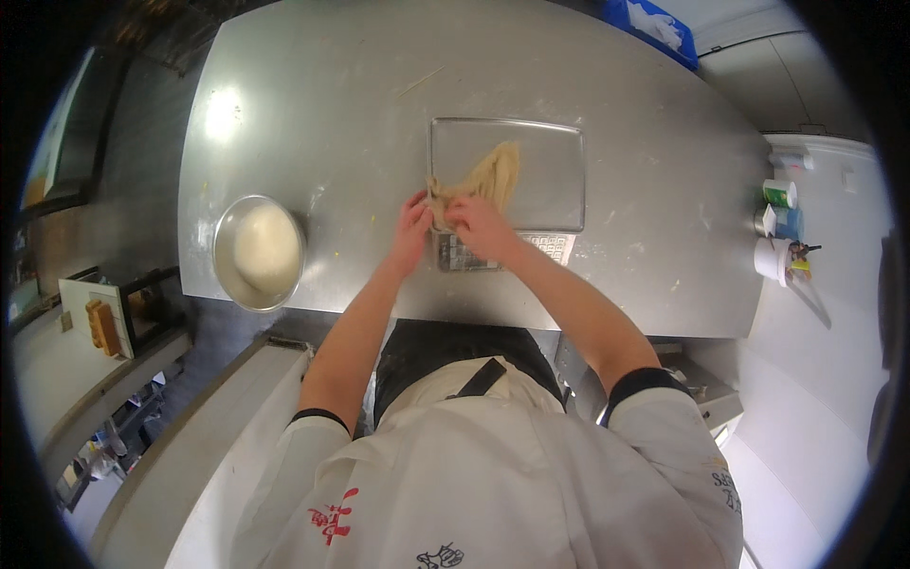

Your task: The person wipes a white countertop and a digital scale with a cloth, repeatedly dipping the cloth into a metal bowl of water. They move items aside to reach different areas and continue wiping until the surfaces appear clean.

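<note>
A tan cloth (498, 173) lies bunched over the front left part of a digital scale's metal platform (547, 163). My left hand (414, 226) grips the bunched end of the cloth at the platform's left edge. My right hand (475, 222) presses into the same bunch from the right, its fingers curled on the cloth. Below the platform, the scale's keypad and display (462, 252) are partly hidden by my right hand and forearm. To the left, a round metal bowl (222, 263) holds a large pale mass of dough (267, 245).
The steel worktable (341, 107) bears a thin stick (421, 81) and small flour-like smears. A blue crate (686, 46) with white plastic stands beyond its back right edge. At the right are a white bucket with tools (771, 259) and a green-and-white tub (780, 193).
</note>
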